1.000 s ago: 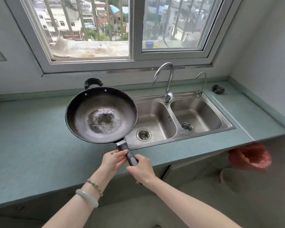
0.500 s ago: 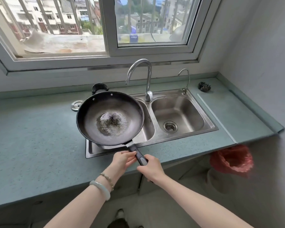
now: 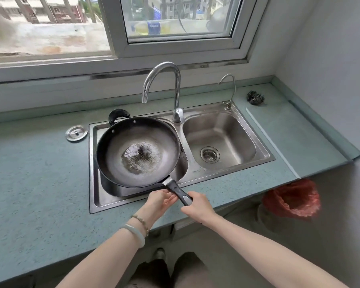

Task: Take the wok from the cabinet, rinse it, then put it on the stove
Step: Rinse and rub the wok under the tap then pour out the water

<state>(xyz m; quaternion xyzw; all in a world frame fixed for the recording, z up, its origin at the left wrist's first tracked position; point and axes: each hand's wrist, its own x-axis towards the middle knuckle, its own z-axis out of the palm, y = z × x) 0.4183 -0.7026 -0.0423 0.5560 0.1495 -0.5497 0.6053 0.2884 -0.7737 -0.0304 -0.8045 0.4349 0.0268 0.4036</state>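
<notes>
Both hands, left hand [image 3: 161, 201] and right hand [image 3: 197, 206], clamp the black round metal wok [image 3: 137, 151] by its handle over the steel double sink [image 3: 227, 169]'s left basin; rinse, stove left.

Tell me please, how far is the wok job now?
Done: the round black metal wok is out of the cabinet. In hand: the left hand and the right hand hold its handle, with the wok over the left basin of the steel double sink. Left: rinsing, since no water runs from the curved chrome tap, then the stove.
</notes>
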